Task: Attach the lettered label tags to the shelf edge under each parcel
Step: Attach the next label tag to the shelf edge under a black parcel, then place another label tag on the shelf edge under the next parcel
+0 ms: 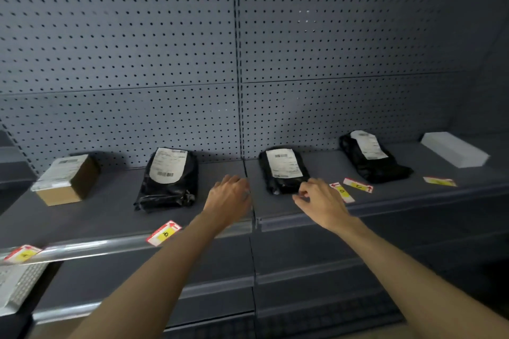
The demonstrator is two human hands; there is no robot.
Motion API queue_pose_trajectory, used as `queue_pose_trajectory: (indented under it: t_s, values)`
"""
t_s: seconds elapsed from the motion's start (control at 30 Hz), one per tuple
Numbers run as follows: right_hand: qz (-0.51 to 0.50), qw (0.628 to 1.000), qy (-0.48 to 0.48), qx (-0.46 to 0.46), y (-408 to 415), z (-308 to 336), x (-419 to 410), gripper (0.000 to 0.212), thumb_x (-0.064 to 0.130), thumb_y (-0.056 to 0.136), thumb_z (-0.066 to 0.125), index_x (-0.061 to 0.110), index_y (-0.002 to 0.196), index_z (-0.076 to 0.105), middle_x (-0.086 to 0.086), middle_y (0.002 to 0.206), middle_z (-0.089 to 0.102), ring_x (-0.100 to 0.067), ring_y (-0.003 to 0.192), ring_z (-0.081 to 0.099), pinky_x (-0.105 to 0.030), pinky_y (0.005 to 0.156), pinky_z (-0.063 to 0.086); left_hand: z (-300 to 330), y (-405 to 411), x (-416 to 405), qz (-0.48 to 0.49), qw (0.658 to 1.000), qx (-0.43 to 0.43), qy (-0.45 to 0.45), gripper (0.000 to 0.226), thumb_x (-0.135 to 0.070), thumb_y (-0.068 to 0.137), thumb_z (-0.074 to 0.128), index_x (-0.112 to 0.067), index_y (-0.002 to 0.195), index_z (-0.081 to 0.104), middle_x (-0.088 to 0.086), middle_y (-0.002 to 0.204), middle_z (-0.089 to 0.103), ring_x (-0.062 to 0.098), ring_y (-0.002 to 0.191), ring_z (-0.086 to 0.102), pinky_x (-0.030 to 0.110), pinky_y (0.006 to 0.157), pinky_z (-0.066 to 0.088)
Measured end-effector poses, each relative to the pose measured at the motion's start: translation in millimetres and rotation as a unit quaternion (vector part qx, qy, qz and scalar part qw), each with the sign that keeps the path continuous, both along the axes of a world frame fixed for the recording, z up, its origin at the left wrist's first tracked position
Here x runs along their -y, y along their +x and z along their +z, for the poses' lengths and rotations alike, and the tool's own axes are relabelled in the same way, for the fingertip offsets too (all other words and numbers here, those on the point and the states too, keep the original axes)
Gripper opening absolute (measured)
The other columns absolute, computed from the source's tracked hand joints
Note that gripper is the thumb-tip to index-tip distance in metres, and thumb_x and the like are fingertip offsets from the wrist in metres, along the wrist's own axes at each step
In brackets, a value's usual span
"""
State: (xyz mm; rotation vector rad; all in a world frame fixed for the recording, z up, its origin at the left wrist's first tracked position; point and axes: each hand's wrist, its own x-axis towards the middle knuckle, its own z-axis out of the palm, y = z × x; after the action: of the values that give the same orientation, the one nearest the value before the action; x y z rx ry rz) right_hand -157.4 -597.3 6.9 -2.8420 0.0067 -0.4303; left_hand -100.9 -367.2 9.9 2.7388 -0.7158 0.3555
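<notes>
1. The loose tags still to be fixed lie flat on the shelf (110, 217), to the right of both hands. The nearest tag (344, 193) lies just past the right hand (321, 201), in front of the middle black parcel (283, 169).
2. That tag's long axis runs diagonally, from far-left to near-right. A second tag (358, 185) lies just beyond it, near the right black parcel (371, 158), and a third tag (440, 181) is well apart to the right, in front of the white box (454, 148).
3. The right hand is the nearer one. Its fingers are loosely curled and I see nothing in them, though the fingertips are blurred.
4. The left hand (230, 195) hovers over the seam between the two shelf sections, fingers bent down, grasping nothing that shows.
5. Two tags already sit at the front edge on the left: one (164, 232) below the left black parcel (168, 179), one (22, 253) below the cardboard box (66, 177).
6. I judge that the next reach goes rightward with the right hand.
</notes>
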Motion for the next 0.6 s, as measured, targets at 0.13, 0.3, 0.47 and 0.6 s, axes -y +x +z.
queue_pose_trajectory:
  t_s: [0.13,0.3,0.47,0.6]
  values:
    - [-0.031,1.000,0.004,0.003,-9.5,7.9,92.9,0.026,0.035,0.090,0.060,0.010,0.088,0.067,-0.004,0.090,0.063,-0.020,0.088,0.060,-0.032,0.066,0.049,12.6,0.7,90.6,-0.045,0.999,0.001,0.008,0.026,-0.027,0.093,0.050,-0.013,0.111,0.062,0.006,0.112,0.065,0.026,0.109,0.056,0.042,0.085,0.053]
    - [-0.070,0.997,-0.006,-0.011,-12.1,8.8,180.6,0.024,0.033,0.087,0.061,0.010,0.090,0.065,-0.006,0.091,0.061,-0.023,0.086,0.058,-0.033,0.064,0.046,17.9,5.5,193.6,-0.089,0.996,-0.008,0.021,0.025,-0.026,0.095,0.052,-0.014,0.115,0.061,0.006,0.115,0.063,0.026,0.109,0.055,0.042,0.089,0.050]
    - [-0.082,0.996,0.005,-0.034,1.3,-0.7,226.2,0.027,0.036,0.086,0.064,0.010,0.093,0.065,-0.007,0.094,0.060,-0.023,0.083,0.059,-0.036,0.066,0.051,10.0,23.2,265.0,-0.118,0.989,-0.071,0.062,0.027,-0.033,0.096,0.054,-0.015,0.115,0.062,0.008,0.120,0.063,0.026,0.113,0.056,0.043,0.093,0.049]
    - [-0.091,0.994,0.024,-0.064,21.1,-17.9,243.0,0.029,0.039,0.086,0.065,0.011,0.093,0.065,-0.006,0.095,0.058,-0.023,0.081,0.060,-0.032,0.066,0.045,-7.8,52.0,303.0,-0.131,0.979,-0.112,0.113,0.031,-0.035,0.095,0.054,-0.019,0.121,0.060,0.007,0.126,0.061,0.025,0.119,0.053,0.043,0.093,0.049]
